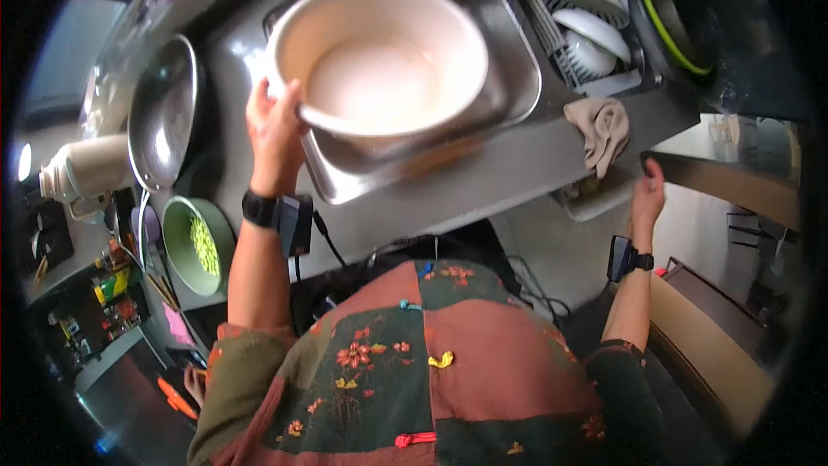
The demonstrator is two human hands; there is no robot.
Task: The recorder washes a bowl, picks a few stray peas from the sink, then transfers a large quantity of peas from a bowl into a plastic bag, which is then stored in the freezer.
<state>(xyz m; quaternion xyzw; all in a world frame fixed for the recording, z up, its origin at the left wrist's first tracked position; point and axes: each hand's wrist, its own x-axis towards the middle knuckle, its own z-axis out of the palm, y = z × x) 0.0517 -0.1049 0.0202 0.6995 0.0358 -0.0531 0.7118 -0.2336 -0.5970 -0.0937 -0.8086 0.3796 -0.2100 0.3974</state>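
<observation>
My left hand [275,133] grips the left rim of a large white basin [381,84], with the thumb over the edge. The basin is tilted above a stainless steel sink [517,94] and covers much of it. Its pale bottom is bright with glare, so I cannot tell how much water it holds. Out to the right, past the counter's front edge, my right hand [647,197] is raised with nothing in it. A beige cloth [600,133] drapes over the counter edge near that hand.
A dish rack [598,85] holds white bowls [592,35] right of the sink. On the left are a frying pan [165,113], a cream-coloured bottle [87,165] and a green bowl [223,239] of chopped green pieces [205,246]. Another person's hand [194,383] shows lower left, by an orange-handled tool [176,397].
</observation>
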